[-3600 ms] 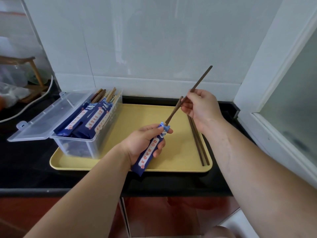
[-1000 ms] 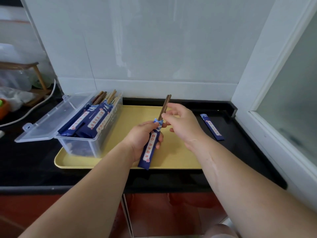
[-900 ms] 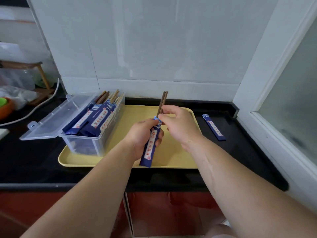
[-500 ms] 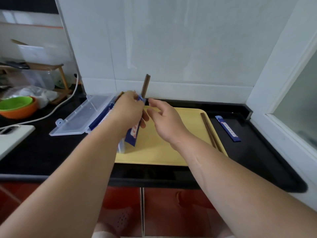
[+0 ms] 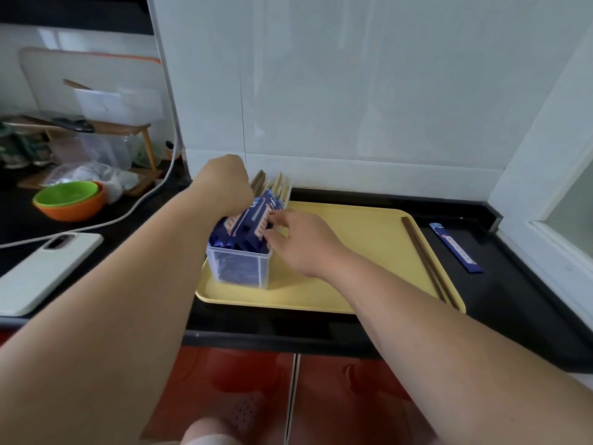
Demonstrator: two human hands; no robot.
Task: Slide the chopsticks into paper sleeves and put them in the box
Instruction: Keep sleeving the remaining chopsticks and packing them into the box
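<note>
Head view: left hand is curled over the far end of the clear box at centre frame; can't tell what it grips. Right hand, fingers loose, touches the sleeved chopsticks packed inside. Risk: the box is crowded, so pushing may crumple sleeves or tip it. Bare chopsticks and empty sleeve, at right, not yet done.

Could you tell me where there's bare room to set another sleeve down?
The tray is bare between the right hand and the loose chopsticks by its right rim. The counter right of the empty sleeve is free too. Crowded: the box, left hand curled on its sleeved chopsticks.
</note>
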